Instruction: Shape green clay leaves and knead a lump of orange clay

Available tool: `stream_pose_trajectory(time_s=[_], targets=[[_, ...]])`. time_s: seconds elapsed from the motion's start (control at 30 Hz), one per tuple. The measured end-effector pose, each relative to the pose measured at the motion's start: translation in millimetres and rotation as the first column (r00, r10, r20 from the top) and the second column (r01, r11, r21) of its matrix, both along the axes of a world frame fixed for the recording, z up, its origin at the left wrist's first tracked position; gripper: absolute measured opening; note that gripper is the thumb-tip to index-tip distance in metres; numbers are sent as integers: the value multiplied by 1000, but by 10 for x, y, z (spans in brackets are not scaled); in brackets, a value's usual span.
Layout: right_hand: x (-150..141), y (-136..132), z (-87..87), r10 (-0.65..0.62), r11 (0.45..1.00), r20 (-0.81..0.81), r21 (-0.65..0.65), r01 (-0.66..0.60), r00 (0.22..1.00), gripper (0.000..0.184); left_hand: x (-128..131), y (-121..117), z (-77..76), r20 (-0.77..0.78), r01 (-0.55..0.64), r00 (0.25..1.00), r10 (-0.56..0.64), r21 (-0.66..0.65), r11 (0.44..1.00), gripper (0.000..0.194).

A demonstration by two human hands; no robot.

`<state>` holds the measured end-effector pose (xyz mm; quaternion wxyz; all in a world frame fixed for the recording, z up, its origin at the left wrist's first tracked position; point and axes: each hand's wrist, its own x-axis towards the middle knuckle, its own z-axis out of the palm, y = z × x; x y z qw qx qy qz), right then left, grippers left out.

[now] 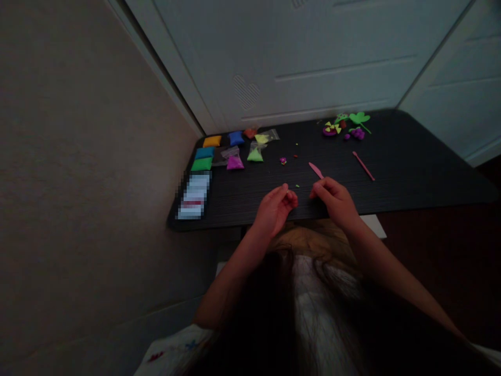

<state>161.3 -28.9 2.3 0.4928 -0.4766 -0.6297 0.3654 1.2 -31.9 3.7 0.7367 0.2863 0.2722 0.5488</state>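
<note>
Against a pale panelled door (332,57) stood a dark, wood-grained surface (422,167) with rounded corners. Over its near edge, around the middle, came the person's two bare hands. The left hand (278,204) had a narrow grip, thumb and curled fingers drawn close; whether it held anything small could not be told. The right hand (333,197) also had a narrow grip, bent downward at the lower end of a pink plastic knife (314,167); whether it held the knife or only covered its handle could not be told. The blade pointed toward the far edge.

At the near left corner lay a blurred, phone-like rectangle (194,196). Toward the far left corner sat filled packets: orange-yellow (212,141), blue (236,138), teal (204,152) and green (202,164). Just beside these, closer to the middle, were clear bags with magenta (235,162), light green (255,155) and pale yellow (261,139) contents. Near the far edge, right of the middle, lay a bright green clover-like shape (359,120), a purple bumpy cluster (357,134) and a purple rounded piece with a yellow bow (332,127). Nearer than these, a slim pink stick (364,166) lay aslant. Beyond the left hand was a tiny multicoloured clump (283,161); smallest were a red crumb (295,156) and, between the hands, a green crumb (297,186).
</note>
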Motion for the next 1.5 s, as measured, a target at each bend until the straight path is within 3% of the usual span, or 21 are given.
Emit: stream_pose_trajectory(time_s=[0.37,0.8,1.1,1.33,1.5], targets=[[-23,16,-50,20,999,-178,-26,-25,984,13,-19,-4,-21,-38,25,999,-23,31,999,8],[-4,6,1,1,1000,-31,-12,-2,1000,19,-7,0,-8,-82,21,996,-20,9,1000,10],[-25,15,-45,26,999,-165,-39,-33,986,13,7,-8,-8,-116,8,993,-2,47,999,6],[-5,-9,27,1,1000,0,14,-1,1000,26,12,-3,-7,-59,-12,998,13,29,1000,26],[-25,4,-9,36,999,-110,-28,-40,993,14,16,-8,0,-111,-4,994,10,50,999,8]])
